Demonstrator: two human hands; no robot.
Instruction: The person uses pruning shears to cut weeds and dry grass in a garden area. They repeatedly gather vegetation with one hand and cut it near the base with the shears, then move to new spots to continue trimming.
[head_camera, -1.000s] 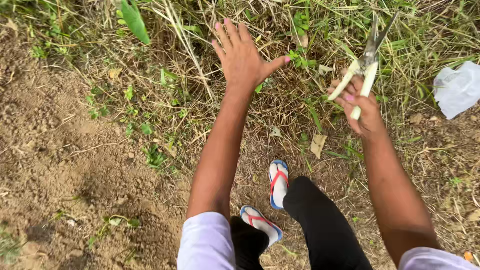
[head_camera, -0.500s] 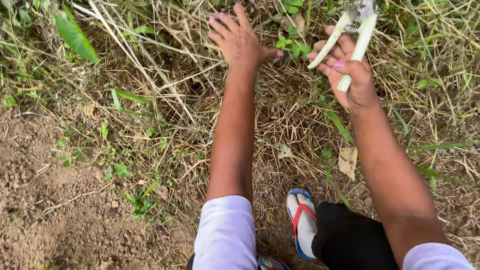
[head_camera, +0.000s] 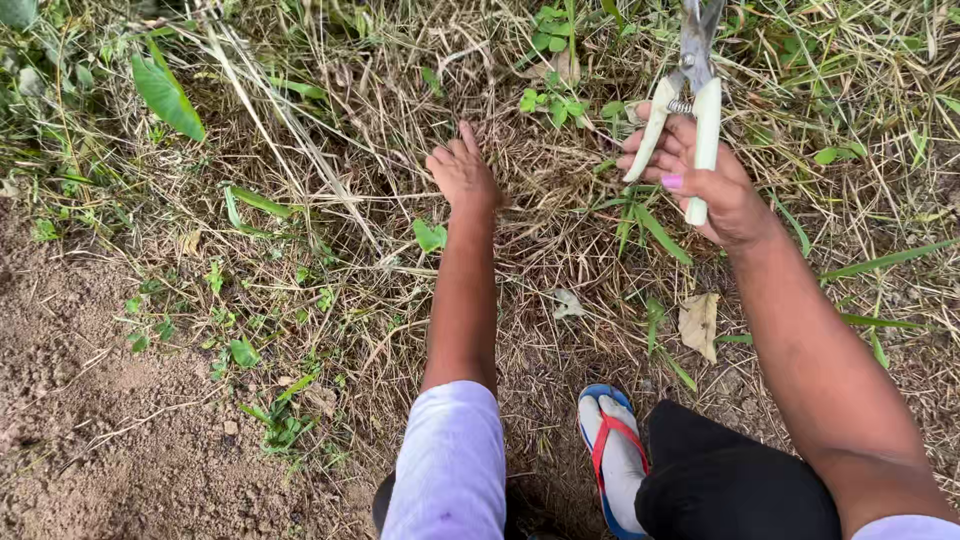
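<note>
Head view: bare brown soil (head_camera: 90, 440) at lower left, a mat of dry straw-coloured grass (head_camera: 330, 150) everywhere else, green blades and small weeds poking through.

Left hand (head_camera: 463, 175) planted down in the dry grass, fingers (head_camera: 468, 135) curled into the stalks; closed on a tuft or only pressing, could not tell.

Right hand (head_camera: 705, 185) clenched around pruning shears (head_camera: 690, 110), pale handles in the palm, spring showing between them, grey blades pointing up and out of the top of the frame. Handles spread apart, so shears judged open.

Shears judged stiff, moderately light, smooth in the handles; best held low on both handles, well clear of the blades. Dry grass judged light, wiry, brittle, likely to snap or slip; firmest hold low near the roots.

Around: broad green leaf (head_camera: 165, 95) at upper left, leafy weed (head_camera: 550, 100) between the two hands, fallen brown leaf (head_camera: 698, 322) beside the right forearm. Foot in a blue and red sandal (head_camera: 612, 455) below, white sleeve (head_camera: 450, 460) on the left arm. Tangled stalks crowded all round the left hand.
</note>
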